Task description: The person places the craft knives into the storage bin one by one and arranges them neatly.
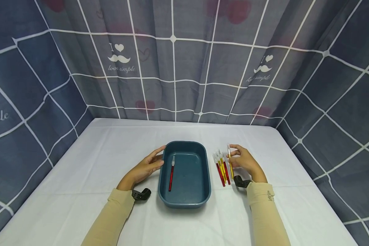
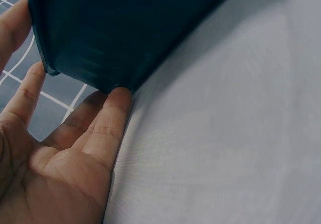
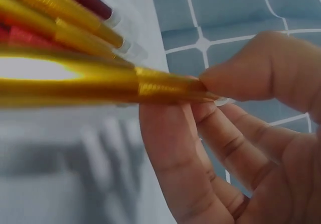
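Observation:
My right hand (image 1: 247, 162) pinches a slim gold pen-like tool (image 3: 100, 81) near its clear-capped end, between thumb and fingers. A knurled collar shows on this tool in the right wrist view. Just left of it, several similar red and gold tools (image 1: 220, 175) lie side by side on the table, their clear caps pointing away from me. My left hand (image 1: 144, 169) touches the left side of a dark teal tray (image 1: 184, 206) with fairly straight fingers; its fingertips (image 2: 119, 97) rest against the tray's outer wall. Inside the tray lies one red tool (image 1: 171, 177) with a pale cap.
A white cloth covers the table (image 1: 126, 218) under everything. Grey-blue checked curtains (image 1: 187, 61) stand along the back and both sides. Each wrist carries a black camera mount, the right one (image 1: 241, 181) close to the tools.

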The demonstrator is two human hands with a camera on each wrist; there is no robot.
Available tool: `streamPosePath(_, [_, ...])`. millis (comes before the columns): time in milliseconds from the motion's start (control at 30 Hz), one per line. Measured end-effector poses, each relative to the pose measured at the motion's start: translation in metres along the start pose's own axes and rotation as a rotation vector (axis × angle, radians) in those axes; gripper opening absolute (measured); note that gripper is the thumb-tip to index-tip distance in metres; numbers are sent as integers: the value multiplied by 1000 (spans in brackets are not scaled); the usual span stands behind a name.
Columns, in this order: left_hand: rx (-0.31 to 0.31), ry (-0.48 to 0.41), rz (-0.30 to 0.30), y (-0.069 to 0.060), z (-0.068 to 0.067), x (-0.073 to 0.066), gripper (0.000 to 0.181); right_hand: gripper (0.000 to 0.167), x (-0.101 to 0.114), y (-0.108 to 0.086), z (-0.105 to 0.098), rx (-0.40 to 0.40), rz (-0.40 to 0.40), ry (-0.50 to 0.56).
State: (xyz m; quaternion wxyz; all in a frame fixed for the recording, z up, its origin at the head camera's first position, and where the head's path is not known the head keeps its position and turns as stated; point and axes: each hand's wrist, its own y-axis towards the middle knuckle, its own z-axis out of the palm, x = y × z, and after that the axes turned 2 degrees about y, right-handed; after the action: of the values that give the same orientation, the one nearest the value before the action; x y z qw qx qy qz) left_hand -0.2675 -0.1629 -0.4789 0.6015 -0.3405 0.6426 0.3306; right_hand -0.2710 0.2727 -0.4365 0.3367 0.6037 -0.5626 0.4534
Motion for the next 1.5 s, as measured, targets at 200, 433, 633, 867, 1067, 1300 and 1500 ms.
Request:
streamPosePath(200, [-4,3,-3,1,0,-1,74,73,4,0,-1,18,-31,41])
streamPosePath(433, [-1,13,6,1,0,2,73,77,10,-1,1,34,-48,87])
streamPosePath(633, [3,8,8,1,-1,2,74,80,17,-2,3,56,-59,95])
streamPosePath(867, [-3,3,5,2,-1,2,74,82,20,0,6,96,-103,117])
streamPosePath(1067, [0,5,9,2,-1,2,74,81,24,1,13,117,-117,134])
streamPosePath(1300, [-2,-3,6,1,0,1,73,78,31,2,23,118,-128,153])
streamPosePath(1500, [0,1,6,1,-1,1,73,72,38,1,31,106,-133,175])
